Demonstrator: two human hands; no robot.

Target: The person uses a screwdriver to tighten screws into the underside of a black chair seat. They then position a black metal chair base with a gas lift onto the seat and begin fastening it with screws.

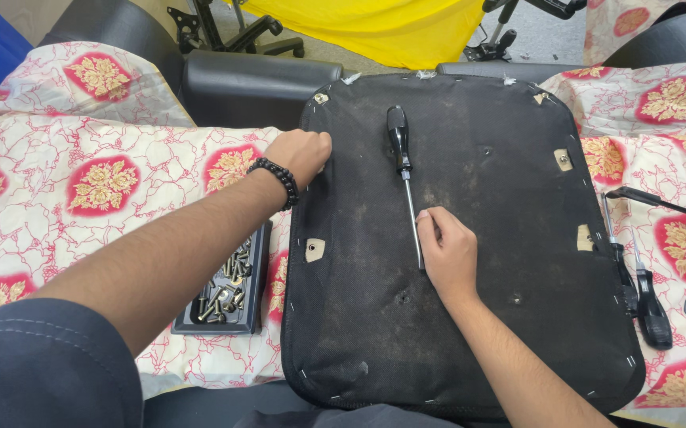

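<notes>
A black fabric-covered seat pad (501,238) lies underside up on a table, its edge stapled all round. My left hand (302,154) grips the pad's left edge with the fingers curled; a black bead bracelet is on that wrist. A black-handled screwdriver (403,170) lies on the pad, handle pointing away from me. My right hand (446,252) rests on the pad with the fingertips touching the lower end of the screwdriver's shaft.
A black tray (257,317) of several screws and bolts sits left of the pad on a floral cloth (97,198). Two more screwdrivers (644,297) and black metal parts (676,204) lie at the right. Black chair parts (248,83) and a yellow sheet (390,28) are behind.
</notes>
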